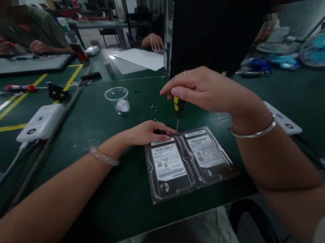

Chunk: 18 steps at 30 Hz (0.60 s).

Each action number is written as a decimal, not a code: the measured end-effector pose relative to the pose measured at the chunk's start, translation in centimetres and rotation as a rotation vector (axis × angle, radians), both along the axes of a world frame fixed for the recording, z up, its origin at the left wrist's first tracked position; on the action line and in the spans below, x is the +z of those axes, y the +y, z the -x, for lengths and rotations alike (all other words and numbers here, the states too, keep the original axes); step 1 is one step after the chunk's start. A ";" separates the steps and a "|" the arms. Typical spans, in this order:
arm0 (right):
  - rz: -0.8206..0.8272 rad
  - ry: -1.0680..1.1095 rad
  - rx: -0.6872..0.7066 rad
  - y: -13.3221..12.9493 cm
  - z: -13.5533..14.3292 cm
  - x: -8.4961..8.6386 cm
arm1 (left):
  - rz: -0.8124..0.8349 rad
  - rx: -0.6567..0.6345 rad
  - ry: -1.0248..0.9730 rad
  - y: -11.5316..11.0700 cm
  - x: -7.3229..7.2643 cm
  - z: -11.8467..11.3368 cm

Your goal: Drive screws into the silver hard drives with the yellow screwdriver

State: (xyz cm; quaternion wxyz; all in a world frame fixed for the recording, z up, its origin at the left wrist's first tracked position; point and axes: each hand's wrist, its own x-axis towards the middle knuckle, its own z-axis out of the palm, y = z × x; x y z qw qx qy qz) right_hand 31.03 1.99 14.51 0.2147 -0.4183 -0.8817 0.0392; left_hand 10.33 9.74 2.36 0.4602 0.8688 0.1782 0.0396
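Two hard drives lie side by side on the green table. The left hard drive and the right hard drive have white labels facing up. My right hand is closed around the black and yellow handle of a screwdriver, its shaft pointing down. The screwdriver's tip meets the top edge of the drives, near where they adjoin. My left hand rests on the left drive's top edge, fingers stretched toward that tip. Several small screws lie loose beyond the drives.
A clear plastic cup with something white inside stands behind my left hand. White power strips lie at left and right. A large black panel rises behind my right hand. Other people sit across the table, near white paper.
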 end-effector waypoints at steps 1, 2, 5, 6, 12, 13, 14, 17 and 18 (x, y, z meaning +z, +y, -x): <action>0.021 0.028 0.037 0.0 -0.1 0.1 | 0.003 -0.002 0.003 0.0 0.0 0.0; 0.041 0.053 0.070 0.1 -0.2 0.1 | 0.005 -0.002 0.006 0.0 0.0 0.0; 0.085 0.106 0.143 0.2 -0.2 0.0 | 0.004 0.008 0.015 0.0 0.0 0.0; 0.094 0.117 0.157 0.2 -0.2 -0.1 | 0.003 0.011 0.016 0.0 0.0 0.0; 0.104 0.159 0.199 0.5 0.0 -0.6 | 0.009 0.005 0.022 -0.2 0.3 0.0; 0.097 0.159 0.191 0.6 -0.1 -0.6 | 0.006 0.009 0.026 -0.2 0.4 0.0; 0.083 0.154 0.170 0.6 -0.1 -0.6 | 0.002 0.013 0.031 -0.2 0.4 0.0; -0.001 0.097 0.057 0.7 -0.1 -0.6 | -0.014 0.014 0.036 -0.2 0.4 0.0; -0.029 0.059 0.023 0.7 -0.1 -0.6 | -0.017 0.014 0.033 -0.1 0.3 0.0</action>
